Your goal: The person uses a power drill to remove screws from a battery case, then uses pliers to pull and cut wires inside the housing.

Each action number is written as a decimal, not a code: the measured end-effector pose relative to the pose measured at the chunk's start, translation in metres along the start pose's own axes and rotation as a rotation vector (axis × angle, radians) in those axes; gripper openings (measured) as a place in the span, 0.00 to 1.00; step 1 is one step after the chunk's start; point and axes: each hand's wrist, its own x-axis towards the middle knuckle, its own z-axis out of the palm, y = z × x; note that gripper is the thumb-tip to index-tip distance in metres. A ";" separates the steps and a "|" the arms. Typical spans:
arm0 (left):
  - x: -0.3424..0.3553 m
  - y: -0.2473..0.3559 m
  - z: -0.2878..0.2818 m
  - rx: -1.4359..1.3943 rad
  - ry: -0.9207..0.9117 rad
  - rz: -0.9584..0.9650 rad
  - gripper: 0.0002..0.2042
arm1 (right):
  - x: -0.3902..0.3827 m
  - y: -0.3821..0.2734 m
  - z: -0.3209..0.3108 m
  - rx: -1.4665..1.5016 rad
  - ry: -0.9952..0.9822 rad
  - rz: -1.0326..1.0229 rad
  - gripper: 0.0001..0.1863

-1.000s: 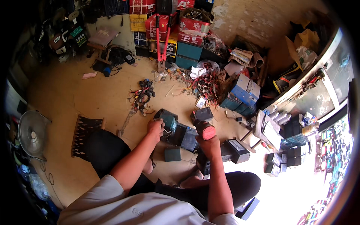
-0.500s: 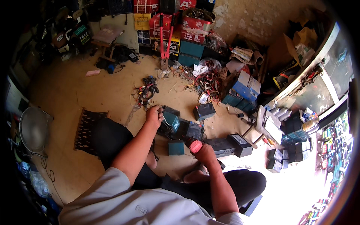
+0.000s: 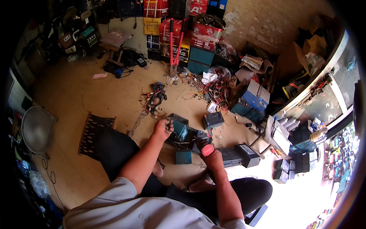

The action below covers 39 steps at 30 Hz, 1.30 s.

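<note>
My right hand is wrapped round the grip of a cordless drill. Its red base faces up toward me, and its dark front end points away over the black tray-like casing. My left hand is closed beside a teal battery in that casing; whatever its fingers pinch is too small and dark to make out. Just this side of the casing sits a teal block, and beyond it a dark battery stands on the floor.
A tangle of cut wires and a larger wire heap lie ahead. Red bolt cutters lean on stacked boxes. More black batteries stand to the right, by a folding chair. A woven stool is at my left knee.
The view has shifted, so the scene sits a little further right and lower. The drill has come nearer the casing and tilted over it. The pale strand seen by my left hand no longer shows.
</note>
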 end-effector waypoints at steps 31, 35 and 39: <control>0.021 0.016 0.071 0.140 0.072 0.094 0.03 | 0.029 0.022 0.009 0.031 0.077 0.094 0.26; 0.041 0.041 0.030 0.146 0.237 0.336 0.03 | 0.028 0.009 0.005 0.063 0.070 0.069 0.25; 0.029 0.066 0.060 0.181 0.397 0.433 0.06 | 0.025 0.021 -0.001 0.064 0.081 0.082 0.25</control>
